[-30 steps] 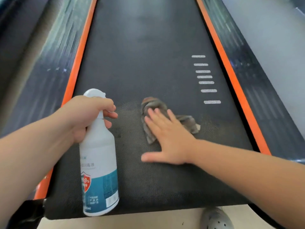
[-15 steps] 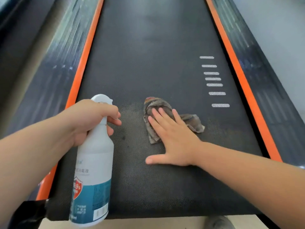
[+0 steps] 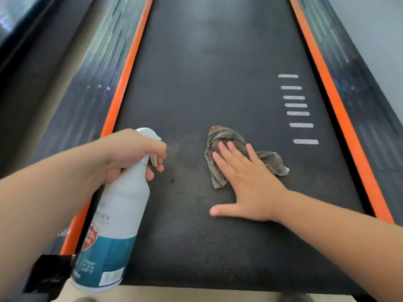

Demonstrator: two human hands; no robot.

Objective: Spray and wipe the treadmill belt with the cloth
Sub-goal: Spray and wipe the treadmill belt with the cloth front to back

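Down the middle of the view runs the black, finely textured treadmill belt (image 3: 207, 73), flanked by dark ribbed side rails (image 3: 76, 101) with a narrow orange strip (image 3: 126, 88) between belt and rail on each side. At the belt's near left corner is a white plastic spray bottle (image 3: 117, 214) with a teal and red label. Its wall is opaque, so how much liquid it holds cannot be told. The left hand (image 3: 128, 153) grips the bottle's neck, fingers curled about the white trigger (image 3: 153, 160), the nozzle facing the belt's middle and the base tilted back toward the person. To its right, well apart from the bottle, a crumpled grey-brown cloth (image 3: 226, 136) lies on the belt. The right hand (image 3: 246, 182) rests flat on it, palm down, with straight fingers spread over the cloth's near part and the thumb stretched left onto bare belt. The cloth's far end and right corner show beyond the hand. Between the hands the belt has a darker patch (image 3: 185, 153). Beyond the cloth, to the right, is a column of seven short white dashes (image 3: 298, 113).
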